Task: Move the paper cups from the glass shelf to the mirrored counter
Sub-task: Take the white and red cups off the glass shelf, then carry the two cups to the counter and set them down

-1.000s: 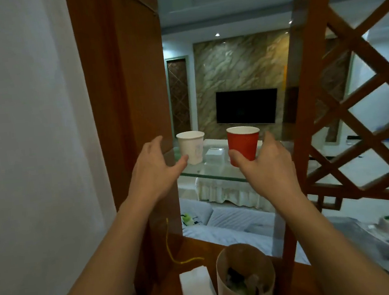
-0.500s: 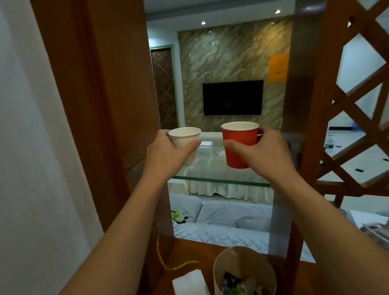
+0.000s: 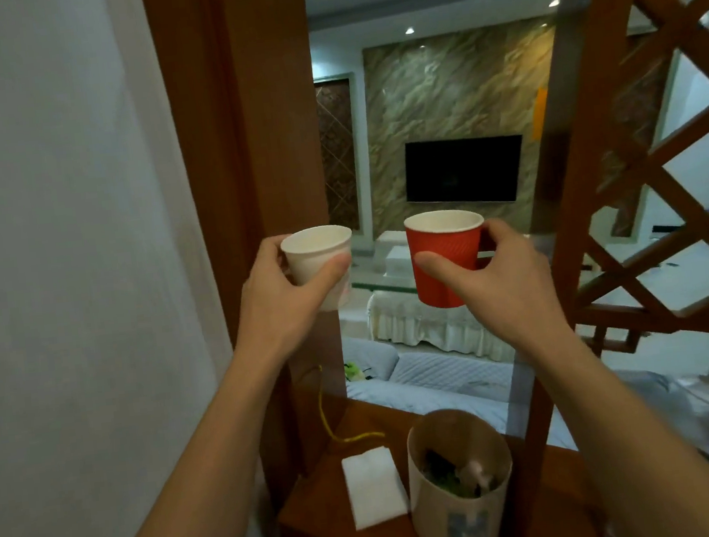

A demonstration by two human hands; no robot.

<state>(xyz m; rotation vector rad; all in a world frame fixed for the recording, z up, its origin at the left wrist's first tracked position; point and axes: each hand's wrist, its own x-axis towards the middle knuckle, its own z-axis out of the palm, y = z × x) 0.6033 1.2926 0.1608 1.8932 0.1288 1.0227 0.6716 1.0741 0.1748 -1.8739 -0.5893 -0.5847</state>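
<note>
The bare left forearm (image 3: 214,449) and bare right forearm (image 3: 612,407) rise from the lower corners of the view and angle inward. The left hand (image 3: 285,293) is held up with its back to the camera. Its thumb (image 3: 335,268) lies across the near wall of a small white ribbed paper cup (image 3: 320,250), and its fingers (image 3: 269,246) curl round the cup's left side. The right hand (image 3: 498,279), level with it and apart, grips a red ribbed paper cup (image 3: 447,250) with the thumb (image 3: 431,262) in front and the fingers (image 3: 499,229) wrapped round the right side. Both wrists are nearly straight, and both cups are upright.
</note>
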